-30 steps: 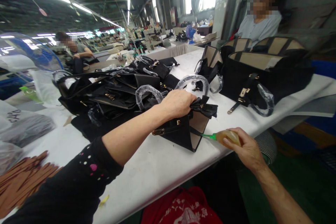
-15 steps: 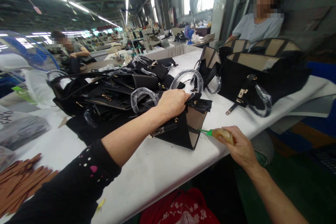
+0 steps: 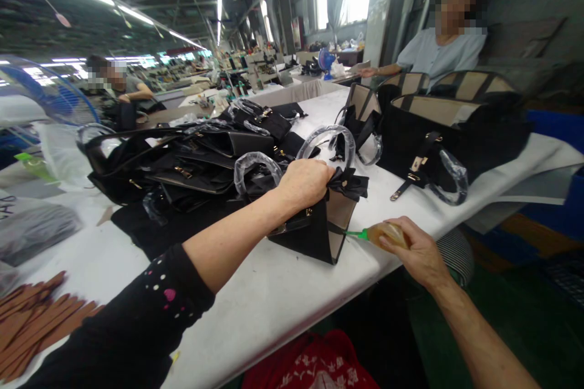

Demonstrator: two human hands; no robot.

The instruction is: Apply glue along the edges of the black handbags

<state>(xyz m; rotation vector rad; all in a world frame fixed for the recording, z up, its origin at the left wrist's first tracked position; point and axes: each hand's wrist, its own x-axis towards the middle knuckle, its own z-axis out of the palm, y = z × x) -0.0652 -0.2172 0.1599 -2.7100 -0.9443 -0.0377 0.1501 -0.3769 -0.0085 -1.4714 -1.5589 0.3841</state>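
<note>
My left hand [image 3: 305,183] is closed over the top of a black handbag [image 3: 314,236] with beige side panels, which stands on the white table [image 3: 278,292]. My right hand [image 3: 416,250] grips a small amber glue bottle [image 3: 382,234] with a green nozzle. The nozzle tip touches the beige side of the bag near its lower edge. The bag's handles are wrapped in clear plastic.
A pile of black handbags [image 3: 182,161] lies behind my left arm. More black and beige bags [image 3: 438,134] stand at the right, with a seated person [image 3: 438,48] behind them. Brown leather strips [image 3: 31,322] lie at the lower left. Another person [image 3: 114,82] sits at the far left.
The view has shifted slightly. Both hands keep their hold; the nozzle stays against the bag's side.
</note>
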